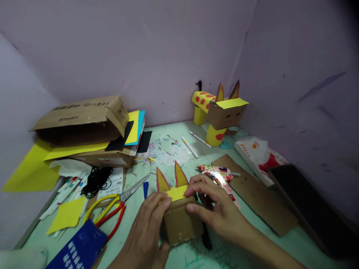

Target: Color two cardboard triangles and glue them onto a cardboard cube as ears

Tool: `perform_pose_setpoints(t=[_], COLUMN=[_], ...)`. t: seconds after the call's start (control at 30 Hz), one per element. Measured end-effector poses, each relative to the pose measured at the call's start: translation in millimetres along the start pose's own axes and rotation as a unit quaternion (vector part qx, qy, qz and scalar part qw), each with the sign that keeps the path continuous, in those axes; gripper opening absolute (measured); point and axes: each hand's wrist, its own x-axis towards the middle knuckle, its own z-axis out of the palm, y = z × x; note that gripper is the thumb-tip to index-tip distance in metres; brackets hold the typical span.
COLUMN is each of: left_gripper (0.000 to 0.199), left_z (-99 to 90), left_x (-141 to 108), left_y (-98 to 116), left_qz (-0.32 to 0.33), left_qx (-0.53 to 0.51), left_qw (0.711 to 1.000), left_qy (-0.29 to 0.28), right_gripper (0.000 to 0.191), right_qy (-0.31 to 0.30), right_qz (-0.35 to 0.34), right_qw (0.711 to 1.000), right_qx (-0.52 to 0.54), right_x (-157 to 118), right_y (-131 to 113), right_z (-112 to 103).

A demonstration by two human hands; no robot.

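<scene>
A small cardboard box (183, 222) with two pointed yellow ears (181, 175) edged in red sits at the front of the table, between my hands. Across its top lies a strip of yellow paper (177, 192). My left hand (150, 220) wraps the box's left side, fingertips on the paper's left end. With bent fingers and thumb, my right hand (211, 205) grips the upper right edge and the paper's right end. The underside of the box is hidden. A dark object (206, 237) shows partly behind its lower right side.
Scissors (120, 201) with red and yellow handles lie left, beside black cord (98, 181) and markers (66, 190). A spotted yellow paper animal (215, 136) with a cardboard head stands back right. Flat cardboard (258, 196) and a dark phone-like slab (308, 209) lie right; a large carton (81, 116) rests back left.
</scene>
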Motion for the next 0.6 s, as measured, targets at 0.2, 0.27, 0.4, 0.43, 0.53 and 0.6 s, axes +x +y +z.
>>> perform_pose_setpoints(t=[0.2, 0.27, 0.4, 0.43, 0.53, 0.6], left_gripper=[0.073, 0.071, 0.069, 0.069, 0.066, 0.065], left_z=[1.5, 1.8, 1.3, 1.1, 1.2, 1.7], left_x=[-0.4, -1.1, -1.6, -1.4, -0.3, 0.0], left_y=[0.1, 0.6, 1.1, 1.1, 1.2, 1.2], left_qz=[0.001, -0.006, 0.010, 0.015, 0.010, 0.011], left_qx=[0.007, 0.009, 0.020, 0.021, 0.017, 0.017], left_qw=[1.000, 1.000, 1.000, 1.000, 1.000, 1.000], left_qy=[0.004, 0.009, 0.007, 0.008, 0.018, 0.022], right_gripper=[0.012, 0.011, 0.009, 0.010, 0.011, 0.011], right_qy=[-0.004, -0.008, -0.023, -0.024, -0.029, -0.037], right_qz=[0.007, 0.008, 0.001, -0.003, -0.013, -0.018], right_qw=[1.000, 1.000, 1.000, 0.999, 0.999, 0.998], right_qx=[0.004, -0.003, -0.020, -0.023, -0.030, -0.040], right_x=[1.3, 1.6, 1.9, 1.9, 1.3, 1.0], right_y=[-2.8, -3.7, -5.3, -5.4, -5.6, -5.8], right_z=[0.0, -0.7, -2.5, -2.8, -3.4, -3.7])
